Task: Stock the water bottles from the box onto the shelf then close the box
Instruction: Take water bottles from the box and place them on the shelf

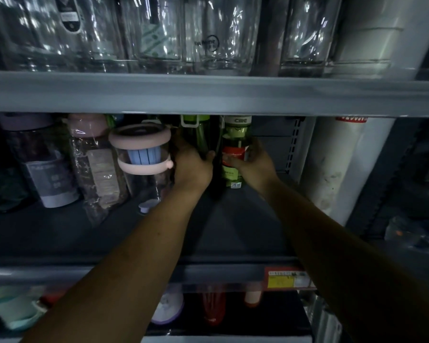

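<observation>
Both my arms reach deep into the middle shelf [233,233]. My left hand [192,164] is wrapped around a dark green water bottle [198,134] with a white clasp at its lid. My right hand [254,164] grips a second green water bottle [235,149] with a red and green label, standing upright just right of the first. Both bottles stand at the back of the shelf, close together. The box is not in view.
Left of my hands stand a clear bottle with a pink lid [141,154], a wrapped pink-capped bottle [94,154] and a purple-lidded bottle [42,159]. Clear glass containers [159,33] fill the upper shelf. A white pillar [337,164] bounds the right. A price tag [289,278] sits on the shelf edge.
</observation>
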The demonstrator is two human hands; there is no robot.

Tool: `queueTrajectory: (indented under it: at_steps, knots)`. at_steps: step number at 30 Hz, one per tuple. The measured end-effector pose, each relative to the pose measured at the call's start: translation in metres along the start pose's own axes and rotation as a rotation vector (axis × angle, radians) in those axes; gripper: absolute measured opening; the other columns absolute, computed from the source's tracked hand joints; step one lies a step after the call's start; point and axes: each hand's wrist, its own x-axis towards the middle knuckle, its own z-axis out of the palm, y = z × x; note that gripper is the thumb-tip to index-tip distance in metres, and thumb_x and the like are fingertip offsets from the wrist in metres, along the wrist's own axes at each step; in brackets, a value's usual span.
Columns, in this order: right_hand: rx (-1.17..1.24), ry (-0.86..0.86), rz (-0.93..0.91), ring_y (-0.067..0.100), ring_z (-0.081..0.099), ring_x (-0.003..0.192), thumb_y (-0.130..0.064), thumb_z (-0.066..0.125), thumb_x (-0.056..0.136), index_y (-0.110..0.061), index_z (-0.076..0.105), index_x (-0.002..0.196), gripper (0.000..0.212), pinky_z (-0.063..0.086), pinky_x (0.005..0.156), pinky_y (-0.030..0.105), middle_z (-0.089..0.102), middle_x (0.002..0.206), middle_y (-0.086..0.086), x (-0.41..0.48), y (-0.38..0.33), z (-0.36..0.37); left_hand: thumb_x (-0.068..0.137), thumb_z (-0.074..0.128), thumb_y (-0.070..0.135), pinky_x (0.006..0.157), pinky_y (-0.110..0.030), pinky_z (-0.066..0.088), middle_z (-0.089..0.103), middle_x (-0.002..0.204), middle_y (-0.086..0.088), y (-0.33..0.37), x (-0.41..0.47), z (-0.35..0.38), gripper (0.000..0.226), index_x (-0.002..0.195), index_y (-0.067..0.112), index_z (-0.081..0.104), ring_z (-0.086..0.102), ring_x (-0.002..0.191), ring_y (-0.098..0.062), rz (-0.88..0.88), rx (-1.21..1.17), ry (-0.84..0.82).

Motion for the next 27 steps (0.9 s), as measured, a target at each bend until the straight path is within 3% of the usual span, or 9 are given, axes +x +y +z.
queueTrajectory:
  at_steps: [2, 4, 8, 12, 16, 18, 21, 24, 27]
  knots:
    - [-0.045, -0.024, -0.001, -0.002, 0.059, 0.090, -0.030, 0.081, 0.085, -0.020, 0.049, 0.135, 0.061, 0.042, 0.062, 0.000, 0.060, 0.110, -0.013, -0.003, -0.001, -0.001, 0.093, 0.074, 0.030, 0.123, -0.041, 0.029, 0.032, 0.163, -0.018, 0.000, 0.000, -0.001, 0.097, 0.161, 0.003, 0.011, 0.031, 0.150, -0.033, -0.029, -0.031, -0.013]
    - [-0.106, -0.051, 0.004, -0.002, 0.058, 0.088, -0.033, 0.079, 0.087, -0.017, 0.048, 0.135, 0.059, 0.038, 0.058, -0.003, 0.061, 0.112, -0.010, -0.005, 0.000, -0.003, 0.091, 0.075, 0.034, 0.122, -0.042, 0.031, 0.035, 0.161, -0.017, -0.001, -0.001, -0.002, 0.097, 0.160, 0.002, 0.014, 0.035, 0.149, -0.032, -0.068, -0.062, -0.032]
    - [-0.226, -0.106, 0.029, 0.021, 0.063, 0.117, -0.033, 0.080, 0.086, -0.013, 0.050, 0.140, 0.065, 0.044, 0.086, 0.023, 0.064, 0.131, 0.004, -0.009, 0.002, -0.006, 0.082, 0.076, 0.046, 0.120, -0.041, 0.036, 0.040, 0.159, -0.014, -0.001, -0.007, -0.004, 0.110, 0.159, 0.001, 0.012, 0.040, 0.146, -0.030, -0.157, -0.072, -0.112]
    - [-0.277, -0.234, 0.093, 0.020, 0.064, 0.114, -0.029, 0.083, 0.084, -0.015, 0.062, 0.131, 0.053, 0.049, 0.096, 0.029, 0.068, 0.124, 0.003, -0.017, -0.005, -0.017, 0.089, 0.077, 0.030, 0.112, -0.027, 0.038, 0.043, 0.156, -0.007, 0.007, -0.020, -0.014, 0.105, 0.158, 0.001, 0.003, 0.043, 0.142, -0.023, -0.221, -0.070, -0.215]
    - [-0.370, -0.271, 0.130, 0.013, 0.062, 0.094, -0.024, 0.079, 0.087, -0.025, 0.065, 0.090, 0.015, 0.046, 0.070, 0.021, 0.065, 0.090, -0.009, -0.027, -0.013, -0.030, 0.089, 0.076, 0.038, 0.120, -0.036, 0.031, 0.021, 0.167, -0.016, 0.016, -0.040, -0.029, 0.117, 0.160, 0.004, -0.010, 0.027, 0.151, -0.030, -0.245, 0.027, -0.298]
    - [-0.368, -0.286, 0.124, 0.008, 0.059, 0.085, -0.020, 0.077, 0.089, -0.032, 0.054, 0.078, 0.028, 0.041, 0.063, 0.015, 0.058, 0.082, -0.014, -0.037, -0.016, -0.035, 0.090, 0.074, 0.043, 0.117, -0.033, 0.030, 0.021, 0.167, -0.015, 0.018, -0.052, -0.033, 0.107, 0.162, 0.008, 0.003, 0.025, 0.152, -0.030, -0.221, 0.093, -0.347]
    - [-0.436, -0.308, 0.048, 0.006, 0.062, 0.095, -0.025, 0.074, 0.092, -0.026, 0.060, 0.096, 0.015, 0.041, 0.070, 0.013, 0.062, 0.095, -0.014, -0.059, -0.020, -0.047, 0.095, 0.068, 0.037, 0.098, -0.021, 0.032, 0.044, 0.155, -0.007, 0.021, -0.076, -0.041, 0.075, 0.157, 0.013, 0.031, 0.042, 0.141, -0.025, -0.064, 0.159, -0.373]
    - [-0.562, -0.289, -0.050, 0.016, 0.058, 0.120, -0.030, 0.071, 0.094, -0.015, 0.057, 0.134, 0.045, 0.040, 0.092, 0.021, 0.063, 0.127, -0.001, -0.093, -0.035, -0.061, 0.094, 0.069, 0.037, 0.095, -0.020, 0.034, 0.055, 0.143, -0.010, 0.021, -0.094, -0.051, 0.059, 0.144, 0.013, 0.048, 0.051, 0.132, -0.027, 0.115, 0.209, -0.332]
    - [-0.647, -0.175, -0.108, 0.026, 0.060, 0.123, -0.029, 0.069, 0.095, -0.009, 0.054, 0.137, 0.049, 0.045, 0.098, 0.027, 0.062, 0.134, 0.010, -0.133, -0.041, -0.081, 0.091, 0.074, 0.034, 0.095, -0.019, 0.036, 0.058, 0.138, -0.009, 0.029, -0.116, -0.059, 0.055, 0.138, 0.017, 0.053, 0.056, 0.125, -0.023, 0.326, 0.164, -0.374]
